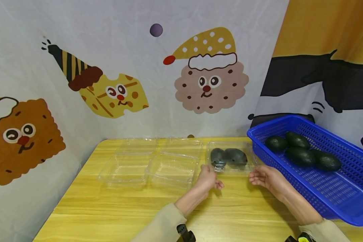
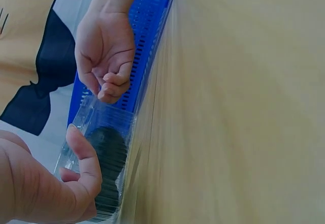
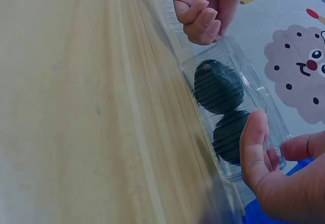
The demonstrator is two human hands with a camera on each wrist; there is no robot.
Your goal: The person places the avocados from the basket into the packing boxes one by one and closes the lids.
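Observation:
A clear plastic clamshell box (image 1: 211, 144) with its lid down holds two dark green avocados (image 1: 236, 156). It lies on the table's far side, beside the blue basket. At its left front corner, my left hand (image 1: 206, 179) pinches the edge with curled fingers. The right front corner is pinched by my right hand (image 1: 267, 179); in the right wrist view its thumb and forefinger (image 3: 299, 147) meet at the plastic rim. Through the ribbed side, both avocados (image 3: 218, 87) show lying end to end.
Two more clear clamshell boxes, one in the middle (image 1: 175, 166) and one at the left (image 1: 128, 168), stand with lids raised. A blue slotted basket (image 1: 341, 198) on the right holds several avocados (image 1: 299, 156). Behind the wooden table (image 1: 115, 211) hangs a cartoon-printed cloth (image 1: 124, 40).

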